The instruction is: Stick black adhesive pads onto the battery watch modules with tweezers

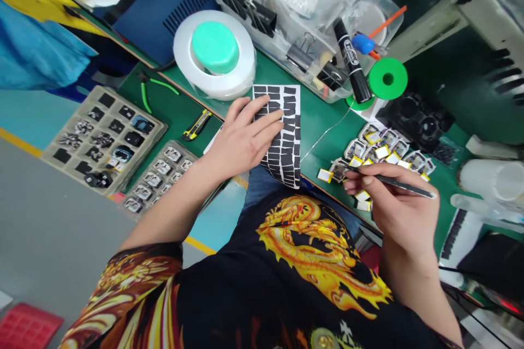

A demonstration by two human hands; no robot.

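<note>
1. Head view: L hand (241, 139) open, flat, fingers resting on sheet of blk adhesive pads (292, 142); sheet lies on green bench mat (315, 114), not gripped.
2. R hand (399, 210) pinching blk tweezers (403, 184), tips at cluster of silver parts w/ yellow tabs (380, 147), right of sheet.
3. Nearby: clear tape roll (186, 49), blk marker (351, 60), trays of parts (53, 155) far left.

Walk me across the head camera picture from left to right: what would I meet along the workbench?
Tray of small parts → green-handled side cutters → yellow utility knife → left hand → sheet of black pads → right hand holding tweezers → white plastic cylinders
</note>
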